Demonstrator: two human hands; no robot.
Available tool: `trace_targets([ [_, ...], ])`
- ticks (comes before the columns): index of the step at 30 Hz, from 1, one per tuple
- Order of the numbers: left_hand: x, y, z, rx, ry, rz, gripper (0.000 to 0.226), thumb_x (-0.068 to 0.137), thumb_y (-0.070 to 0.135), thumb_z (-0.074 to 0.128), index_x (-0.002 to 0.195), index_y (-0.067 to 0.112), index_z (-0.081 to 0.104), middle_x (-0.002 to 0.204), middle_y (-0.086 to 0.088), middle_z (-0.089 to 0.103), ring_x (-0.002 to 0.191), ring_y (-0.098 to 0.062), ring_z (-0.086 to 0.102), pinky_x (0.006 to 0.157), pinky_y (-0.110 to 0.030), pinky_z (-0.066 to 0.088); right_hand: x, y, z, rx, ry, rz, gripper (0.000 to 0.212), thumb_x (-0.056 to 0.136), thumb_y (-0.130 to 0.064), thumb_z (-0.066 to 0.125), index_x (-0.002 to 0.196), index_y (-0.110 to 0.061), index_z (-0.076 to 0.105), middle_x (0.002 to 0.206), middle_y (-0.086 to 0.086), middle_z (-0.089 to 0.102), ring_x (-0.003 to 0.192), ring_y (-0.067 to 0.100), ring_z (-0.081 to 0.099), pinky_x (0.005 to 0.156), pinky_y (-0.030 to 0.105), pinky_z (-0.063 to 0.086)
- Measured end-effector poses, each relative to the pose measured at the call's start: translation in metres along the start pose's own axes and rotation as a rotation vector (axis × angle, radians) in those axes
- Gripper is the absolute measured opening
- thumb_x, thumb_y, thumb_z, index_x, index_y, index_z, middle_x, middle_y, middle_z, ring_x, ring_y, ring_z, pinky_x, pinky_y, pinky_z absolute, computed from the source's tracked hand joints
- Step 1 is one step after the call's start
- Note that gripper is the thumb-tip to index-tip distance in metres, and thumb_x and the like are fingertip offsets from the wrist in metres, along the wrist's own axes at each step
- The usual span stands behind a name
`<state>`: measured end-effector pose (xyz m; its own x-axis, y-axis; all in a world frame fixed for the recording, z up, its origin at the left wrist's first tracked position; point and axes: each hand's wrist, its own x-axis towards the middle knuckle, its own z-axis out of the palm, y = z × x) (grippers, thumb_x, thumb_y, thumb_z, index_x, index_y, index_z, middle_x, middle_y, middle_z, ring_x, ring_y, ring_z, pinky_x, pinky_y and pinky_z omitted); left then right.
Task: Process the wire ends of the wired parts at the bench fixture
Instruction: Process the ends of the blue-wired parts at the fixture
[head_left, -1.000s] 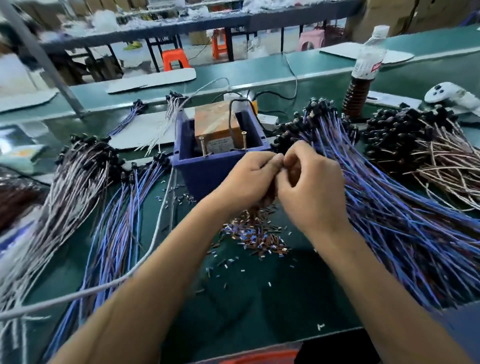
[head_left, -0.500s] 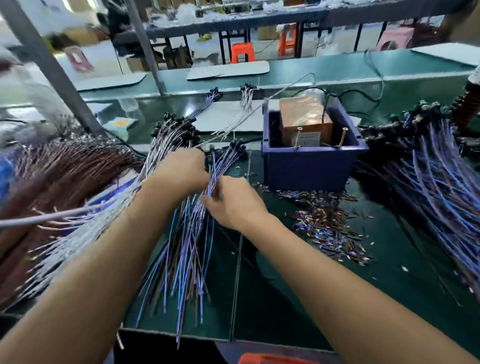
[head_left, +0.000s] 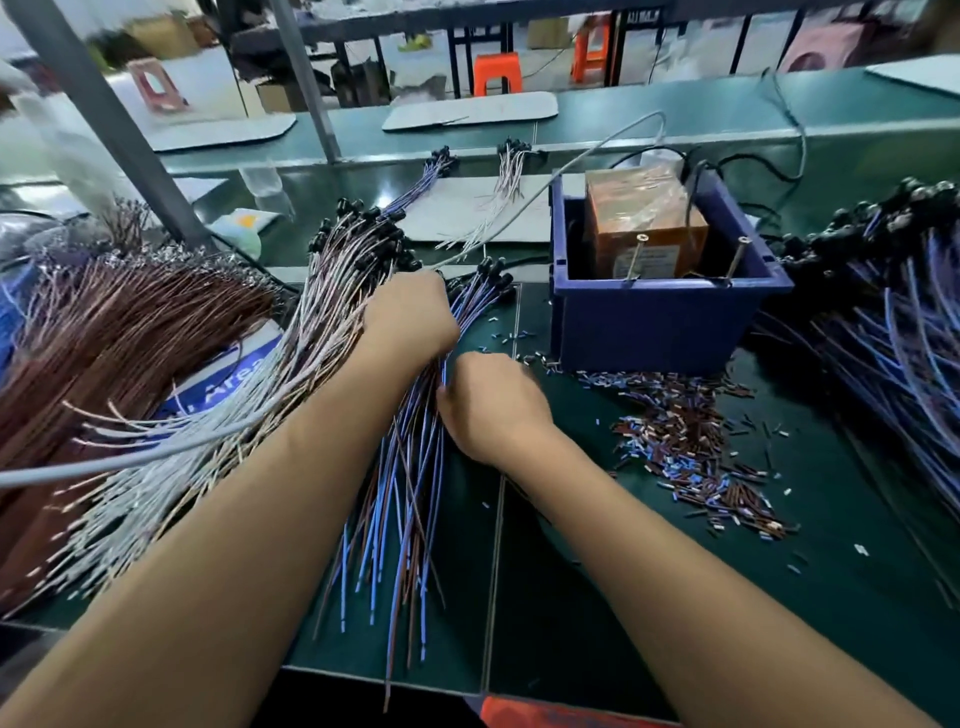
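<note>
While my head is turned toward the left part of the table (head_left: 649, 597), the first thing at that edge is the brown wire heap (head_left: 114, 332), fanned out with its cut ends toward me, and just beside it the pale wire bundle (head_left: 218, 457), its black parts bunched at the far end. I judge these are stacked apart by colour so each batch stays sorted. A grey cable (head_left: 156, 447) crosses over them toward the fixture. Next comes the blue and brown bundle (head_left: 400, 499), lying lengthways with its free ends pointing at me. My left hand (head_left: 410, 317) rests on its far part, fingers curled down into the wires and gripping them. My right hand (head_left: 493, 405) sits just beside it, nearer me, its fingers tucked against the same bundle; whether they pinch a wire I cannot tell, since the back of the hand hides them. I take it I am at the pile to draw out or set down a part. Right of my hands stands the blue bin (head_left: 654, 322) holding the orange-brown fixture (head_left: 644, 228), with two pins standing up at its front. Stripped insulation scraps (head_left: 691, 441) litter the table before it, and another blue wire heap (head_left: 893, 332) lies at the far right
</note>
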<state>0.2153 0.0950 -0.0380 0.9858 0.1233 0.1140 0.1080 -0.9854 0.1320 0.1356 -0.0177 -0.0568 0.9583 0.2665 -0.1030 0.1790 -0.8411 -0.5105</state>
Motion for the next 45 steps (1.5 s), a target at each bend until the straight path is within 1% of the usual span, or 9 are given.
trace_targets([
  [10, 0.0, 0.008, -0.015, -0.067, -0.113, -0.052, 0.002, 0.071, 0.005, 0.059, 0.07, 0.006, 0.06, 0.065, -0.009, 0.06, 0.061, -0.027, 0.057, 0.047, -0.025, 0.034, 0.001, -0.001, -0.001, 0.113, -0.017, 0.045, 0.049, 0.096, -0.055, 0.061, 0.069, -0.016, 0.049, 0.079, 0.009, 0.056, 0.082, 0.035, 0.054, 0.064, 0.034, 0.038],
  [16, -0.006, 0.003, -0.016, -0.218, -0.109, -0.128, 0.02, 0.073, 0.01, 0.057, 0.087, 0.002, 0.068, 0.081, -0.016, 0.071, 0.079, -0.035, 0.07, 0.071, -0.037, 0.061, -0.002, 0.003, 0.001, 0.156, 0.015, 0.042, 0.037, 0.097, -0.045, 0.063, 0.077, -0.015, 0.06, 0.079, 0.006, 0.061, 0.083, 0.035, 0.06, 0.064, 0.032, 0.042],
  [21, -0.015, 0.021, -0.03, -1.015, -0.232, -0.291, 0.009, 0.09, -0.001, 0.042, 0.094, 0.001, 0.05, 0.083, -0.02, 0.073, 0.053, -0.025, 0.059, 0.05, -0.024, 0.047, -0.003, 0.001, -0.002, 0.217, -0.009, 0.047, 0.047, 0.098, -0.066, 0.051, 0.097, -0.019, 0.056, 0.088, -0.001, 0.062, 0.082, 0.026, 0.059, 0.062, 0.037, 0.042],
  [25, -0.026, 0.037, -0.047, -1.477, -0.248, -0.315, 0.021, 0.091, -0.003, 0.035, 0.077, 0.008, 0.045, 0.066, -0.004, 0.054, 0.041, -0.007, 0.035, 0.038, -0.016, 0.024, -0.01, 0.005, -0.008, 0.352, -0.052, -0.072, 0.042, 0.108, -0.049, 0.043, 0.108, -0.017, 0.07, 0.076, -0.003, 0.061, 0.074, 0.022, 0.059, 0.068, 0.036, 0.046],
  [27, -0.028, 0.043, -0.06, -1.721, -0.142, -0.28, 0.026, 0.091, -0.002, 0.034, 0.072, 0.015, 0.039, 0.065, -0.002, 0.046, 0.04, -0.006, 0.025, 0.037, -0.019, 0.019, -0.018, 0.011, -0.014, 0.608, 0.007, -0.111, 0.04, 0.11, -0.036, 0.047, 0.094, -0.011, 0.074, 0.056, -0.003, 0.046, 0.054, 0.017, 0.044, 0.056, 0.031, 0.033],
  [32, -0.03, 0.045, -0.097, -2.002, 0.218, -0.146, 0.034, 0.104, 0.011, 0.043, 0.072, 0.02, 0.041, 0.054, 0.005, 0.04, 0.041, -0.008, 0.027, 0.037, -0.022, 0.023, -0.037, 0.043, -0.059, 0.893, 0.051, -0.284, 0.032, 0.111, -0.019, 0.049, 0.088, -0.012, 0.07, 0.08, 0.009, 0.072, 0.066, 0.016, 0.062, 0.064, 0.029, 0.049],
  [36, -0.038, 0.05, -0.108, -1.906, 0.509, 0.028, 0.028, 0.111, 0.021, 0.043, 0.085, 0.012, 0.05, 0.056, 0.004, 0.045, 0.044, -0.009, 0.033, 0.04, -0.025, 0.027, -0.047, 0.096, -0.092, 0.69, 0.157, -0.286, 0.024, 0.108, -0.015, 0.055, 0.095, -0.009, 0.074, 0.069, 0.002, 0.072, 0.054, 0.016, 0.055, 0.052, 0.023, 0.044],
  [40, -0.071, 0.09, -0.077, -1.321, 0.708, 0.402, 0.022, 0.108, 0.017, 0.046, 0.09, 0.01, 0.056, 0.067, 0.008, 0.049, 0.051, -0.009, 0.039, 0.046, -0.025, 0.031, -0.05, 0.136, -0.098, 0.223, 0.477, -0.281, 0.02, 0.102, -0.02, 0.066, 0.084, -0.016, 0.074, 0.066, -0.007, 0.071, 0.056, 0.005, 0.058, 0.064, 0.032, 0.05],
  [45, -0.109, 0.133, -0.006, -0.663, 0.481, 0.74, 0.024, 0.106, 0.023, 0.053, 0.109, 0.004, 0.067, 0.098, -0.003, 0.067, 0.084, -0.028, 0.064, 0.067, -0.041, 0.05, -0.056, 0.152, -0.085, 0.059, 0.71, -0.449, 0.014, 0.091, -0.008, 0.063, 0.079, -0.005, 0.067, 0.073, 0.009, 0.068, 0.063, 0.026, 0.06, 0.058, 0.035, 0.045],
])
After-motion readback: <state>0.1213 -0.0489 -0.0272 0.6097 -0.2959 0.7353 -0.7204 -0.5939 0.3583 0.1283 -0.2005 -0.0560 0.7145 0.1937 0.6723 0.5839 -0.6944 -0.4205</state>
